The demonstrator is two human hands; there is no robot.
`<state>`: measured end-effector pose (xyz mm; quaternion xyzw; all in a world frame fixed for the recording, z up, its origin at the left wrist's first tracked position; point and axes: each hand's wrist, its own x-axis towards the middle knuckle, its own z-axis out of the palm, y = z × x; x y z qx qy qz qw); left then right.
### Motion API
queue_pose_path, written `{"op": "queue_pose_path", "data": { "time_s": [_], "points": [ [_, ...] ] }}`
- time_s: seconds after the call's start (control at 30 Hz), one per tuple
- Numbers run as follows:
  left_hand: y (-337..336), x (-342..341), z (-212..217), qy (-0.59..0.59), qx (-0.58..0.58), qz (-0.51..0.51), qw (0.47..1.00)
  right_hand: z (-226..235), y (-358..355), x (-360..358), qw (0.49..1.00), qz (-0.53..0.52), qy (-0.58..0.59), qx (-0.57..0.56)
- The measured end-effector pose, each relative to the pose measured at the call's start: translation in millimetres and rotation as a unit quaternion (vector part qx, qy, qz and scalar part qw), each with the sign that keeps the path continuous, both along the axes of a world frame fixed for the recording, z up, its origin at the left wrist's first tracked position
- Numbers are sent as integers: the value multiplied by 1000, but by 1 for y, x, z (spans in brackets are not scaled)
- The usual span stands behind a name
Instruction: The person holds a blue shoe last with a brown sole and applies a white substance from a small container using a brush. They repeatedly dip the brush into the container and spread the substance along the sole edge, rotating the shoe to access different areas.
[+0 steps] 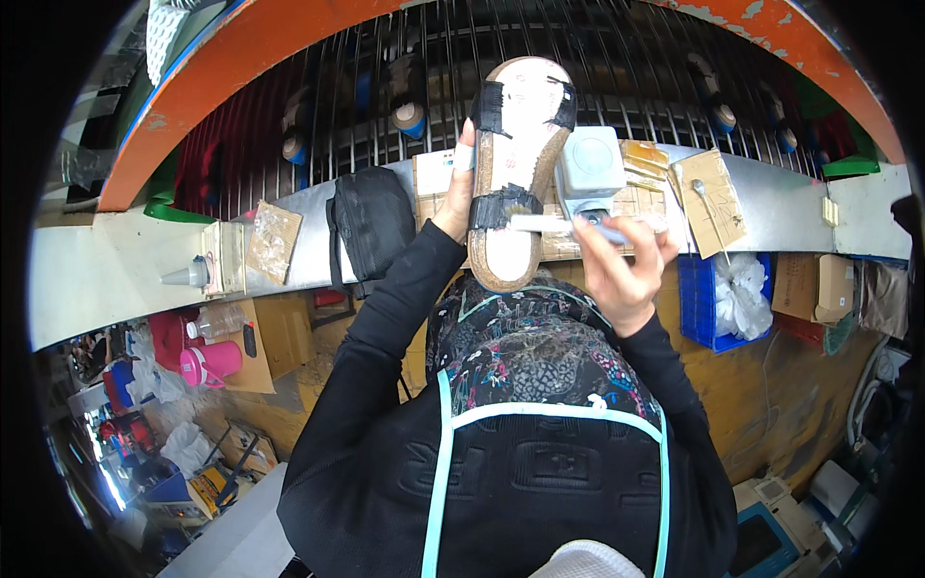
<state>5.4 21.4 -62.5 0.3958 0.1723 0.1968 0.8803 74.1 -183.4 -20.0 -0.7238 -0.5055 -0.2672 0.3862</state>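
My left hand [458, 193] grips a sandal [525, 159] along its left side, fingers mostly hidden behind the sole. The sandal has a pale insole with reddish marks, a brown cork-like edge and two black straps, toe end pointing away from me. My right hand [624, 272] is closed round a brush [551, 223] with a pale handle. The brush reaches left over the sandal near its rear strap; whether its tip touches is hard to tell. Just right of the sandal, behind the brush, stands a grey-white container [591, 162].
A black pouch [374, 223] lies on the metal bench [308, 231] to the left. Cardboard with a small stick-handled dauber [701, 196] lies at right. Beyond is a rack of metal rods [617, 58] carrying several sandals. A blue crate [698, 301] with plastic bags stands below right.
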Motion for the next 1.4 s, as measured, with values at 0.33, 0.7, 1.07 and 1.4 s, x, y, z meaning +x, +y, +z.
{"op": "queue_pose_path", "data": {
  "time_s": [0.33,0.7,1.07,1.4],
  "points": [
    [21,-17,-41,6,-57,-24,998,-60,-59,21,904,10,426,-44],
    [20,-44,-84,105,-105,-60,987,-165,-60,43,939,-230,169,-190],
    [11,-36,-70,123,-104,-122,979,-130,-49,70,645,24,762,-56],
    [10,-6,-48,96,-28,-109,989,-19,37,67,970,-131,207,0]
  ]
}}
